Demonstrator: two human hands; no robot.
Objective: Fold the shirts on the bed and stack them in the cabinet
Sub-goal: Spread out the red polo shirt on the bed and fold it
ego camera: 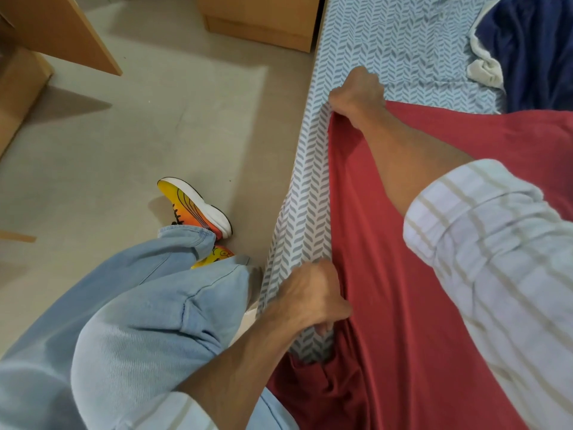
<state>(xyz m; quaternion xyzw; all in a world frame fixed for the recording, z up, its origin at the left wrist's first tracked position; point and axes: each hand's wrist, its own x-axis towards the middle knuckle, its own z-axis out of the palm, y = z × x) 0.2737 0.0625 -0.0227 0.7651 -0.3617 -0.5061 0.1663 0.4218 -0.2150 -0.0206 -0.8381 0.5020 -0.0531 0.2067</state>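
Soft, limp red jersey shirt (403,274) at bed (403,41) edge; both hands, left (313,293), right (356,91), pinching its side hem; best held at corners.

Head view, looking down along the bed (403,41) edge. A red shirt (403,259) lies spread on the chevron-patterned sheet (310,212), its near edge running along the mattress side. The right hand (356,91) grips the far corner of that edge; the left hand (313,296) grips the same edge nearer the camera, fingers curled into the cloth. A dark blue garment (536,51) lies at the far right of the bed. Beside the bed, on the floor (155,125), stand legs in light blue jeans (139,305) and an orange-yellow sneaker (195,209).
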